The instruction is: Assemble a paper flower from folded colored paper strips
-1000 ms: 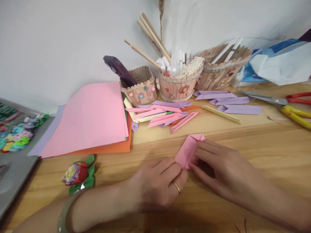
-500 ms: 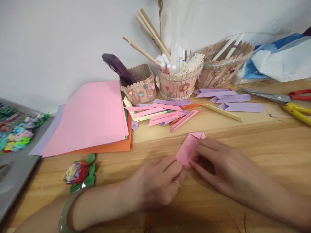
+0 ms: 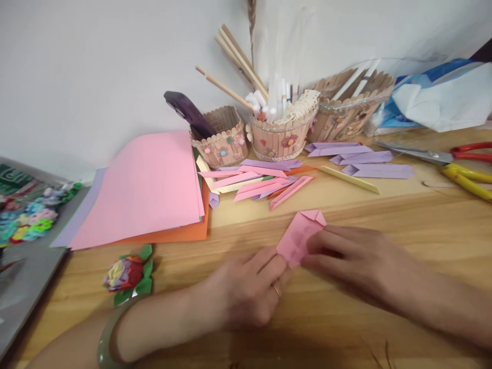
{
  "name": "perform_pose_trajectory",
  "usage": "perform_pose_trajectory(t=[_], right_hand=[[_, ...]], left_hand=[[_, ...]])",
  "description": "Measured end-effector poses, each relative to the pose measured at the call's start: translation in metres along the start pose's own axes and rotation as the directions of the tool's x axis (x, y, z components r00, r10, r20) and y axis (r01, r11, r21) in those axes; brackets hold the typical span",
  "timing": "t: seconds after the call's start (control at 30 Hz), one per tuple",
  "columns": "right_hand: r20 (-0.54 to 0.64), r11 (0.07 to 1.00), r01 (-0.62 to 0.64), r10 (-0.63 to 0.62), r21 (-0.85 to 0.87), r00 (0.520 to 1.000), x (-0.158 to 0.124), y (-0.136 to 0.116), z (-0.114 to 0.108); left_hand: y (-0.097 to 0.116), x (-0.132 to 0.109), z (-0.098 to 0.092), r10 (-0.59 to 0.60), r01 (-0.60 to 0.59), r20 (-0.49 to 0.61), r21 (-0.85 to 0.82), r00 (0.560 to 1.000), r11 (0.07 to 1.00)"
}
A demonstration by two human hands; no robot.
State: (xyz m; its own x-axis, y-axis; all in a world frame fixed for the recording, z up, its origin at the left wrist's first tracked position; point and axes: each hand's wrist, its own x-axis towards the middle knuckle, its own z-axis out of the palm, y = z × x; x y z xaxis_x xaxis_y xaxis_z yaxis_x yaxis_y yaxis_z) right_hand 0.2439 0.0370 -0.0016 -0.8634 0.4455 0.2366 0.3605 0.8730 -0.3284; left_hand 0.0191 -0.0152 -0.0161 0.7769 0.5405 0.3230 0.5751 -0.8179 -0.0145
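The folded pink paper strip point(image 3: 299, 237) lay on the pale wooden tabletop point(image 3: 384, 215) at centre frame, its long axis running lower left to upper right, pointed tip upward. The left hand point(image 3: 246, 292) pinched its lower end; the right hand point(image 3: 346, 261) pressed fingers flat on its right edge. A white wall point(image 3: 96, 77) stood behind.

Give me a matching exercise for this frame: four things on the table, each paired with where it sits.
Things:
1. small folded pink paper piece
2. dark purple phone
3. red-handled metal scissors
4. multicoloured paper flower with green leaves

Places:
A. far right of the wooden table
B. at the fingertips of the left hand and right hand
C. standing in a popsicle-stick cup
D. near the table's front edge, in front of the large pink paper sheet

Pairs: 1-B, 2-C, 3-A, 4-D
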Motion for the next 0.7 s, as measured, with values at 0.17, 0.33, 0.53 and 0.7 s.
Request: perform_pose_trajectory(t=[0.17,0.33,0.53,0.7], right_hand=[[0.081,0.991,0.135,-0.134,-0.005,0.988,-0.001,-0.006,-0.008],[0.108,1.0,-0.014,0.011,0.026,0.994,0.006,-0.023,-0.008],[-0.052,0.973,-0.2,0.207,0.112,0.977,0.006,-0.014,-0.004],[-0.052,0.867,-0.472,0.484,0.158,0.873,0.006,-0.007,0.002]], left_hand=[[-0.007,0.004,-0.003,-0.022,0.027,-0.038,0.122,0.999,0.992],[-0.007,0.004,-0.001,-0.024,0.03,-0.069,0.096,0.997,0.995],[-0.007,0.002,-0.001,0.084,-0.073,-0.105,0.108,0.991,0.992],[-0.011,0.0,-0.003,0.127,-0.121,-0.03,0.158,0.991,0.98]])
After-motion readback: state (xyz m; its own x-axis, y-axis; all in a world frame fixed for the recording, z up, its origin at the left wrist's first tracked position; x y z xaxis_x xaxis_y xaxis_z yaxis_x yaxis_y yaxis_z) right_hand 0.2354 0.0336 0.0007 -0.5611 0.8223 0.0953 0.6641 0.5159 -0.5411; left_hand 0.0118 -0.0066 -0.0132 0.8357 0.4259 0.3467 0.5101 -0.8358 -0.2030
